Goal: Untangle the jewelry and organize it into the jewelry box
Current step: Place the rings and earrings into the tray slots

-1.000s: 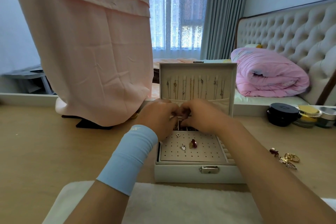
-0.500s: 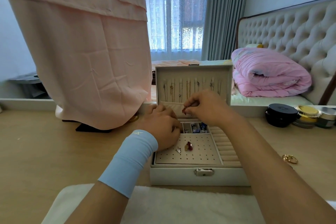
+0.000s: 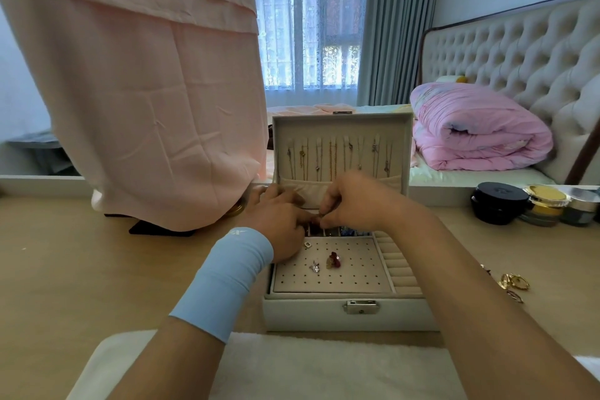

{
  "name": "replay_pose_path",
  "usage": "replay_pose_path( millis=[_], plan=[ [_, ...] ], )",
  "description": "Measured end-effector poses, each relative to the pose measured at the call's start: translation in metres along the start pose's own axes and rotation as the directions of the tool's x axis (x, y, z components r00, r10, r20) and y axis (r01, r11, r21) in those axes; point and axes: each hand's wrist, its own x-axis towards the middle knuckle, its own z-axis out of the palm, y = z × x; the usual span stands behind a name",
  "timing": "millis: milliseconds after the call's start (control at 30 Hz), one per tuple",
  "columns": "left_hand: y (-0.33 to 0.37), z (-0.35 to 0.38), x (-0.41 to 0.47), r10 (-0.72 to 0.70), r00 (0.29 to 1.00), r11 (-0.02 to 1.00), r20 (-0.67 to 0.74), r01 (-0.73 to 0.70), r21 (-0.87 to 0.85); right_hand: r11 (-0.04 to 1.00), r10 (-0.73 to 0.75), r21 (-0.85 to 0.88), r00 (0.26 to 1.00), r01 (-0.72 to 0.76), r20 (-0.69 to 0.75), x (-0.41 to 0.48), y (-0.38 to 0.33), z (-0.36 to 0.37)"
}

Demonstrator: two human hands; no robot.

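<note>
Pinching tiny metal jewelry [image 3: 319,217], hands [image 3: 350,201]

Left wrist [image 3: 224,282] — light-blue sleeve, white logo.

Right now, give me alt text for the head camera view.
Two hands, left hand and right hand, meet fingertip to fingertip over an open white jewelry box on a wooden table. Necklaces hang in its raised lid; a red earring sits on the pegged tray.

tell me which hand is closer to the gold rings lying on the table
Right. The right hand is over the box's back edge, on the side toward the gold rings; the left hand is farther off.
</note>
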Motion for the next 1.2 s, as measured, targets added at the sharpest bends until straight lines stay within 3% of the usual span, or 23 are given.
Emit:
replay_pose_path(
  millis=[367,467,600,667,800,933,1067,1200],
  plan=[
    [-0.007,0.007,0.004,0.009,0.999,0.998,-0.031,-0.010,-0.056,0.941,-0.042,-0.332,0.996,0.065,0.079,0.004,-0.014,0.014],
    [-0.010,0.004,0.002,0.011,0.986,0.987,-0.166,-0.038,-0.158,0.955,-0.084,-0.275,0.992,0.106,0.089,0.002,-0.011,0.012],
    [-0.010,0.001,-0.003,-0.038,0.948,0.953,-0.317,-0.061,-0.298,0.992,-0.127,-0.010,0.990,0.126,-0.065,0.004,-0.005,0.008],
    [-0.009,0.000,-0.006,-0.066,0.932,0.946,-0.358,-0.055,-0.319,0.994,-0.102,0.029,0.989,0.105,-0.108,0.004,-0.001,0.006],
    [-0.006,-0.003,-0.008,0.017,0.966,0.976,-0.260,-0.073,-0.207,0.993,-0.042,-0.107,0.999,0.045,0.026,0.004,0.005,0.009],
    [-0.004,-0.001,-0.008,0.069,0.991,0.991,-0.112,-0.081,-0.107,0.995,-0.028,-0.090,0.999,0.030,0.025,0.007,0.005,0.016],
    [-0.006,-0.004,-0.015,0.019,0.975,0.977,-0.220,-0.065,-0.203,1.000,-0.030,0.004,0.998,0.030,-0.047,0.001,0.004,0.005],
    [-0.001,-0.010,-0.021,-0.016,0.971,0.972,-0.239,-0.042,-0.233,0.992,0.012,-0.129,1.000,-0.011,0.006,-0.007,0.011,-0.003]
  ],
)
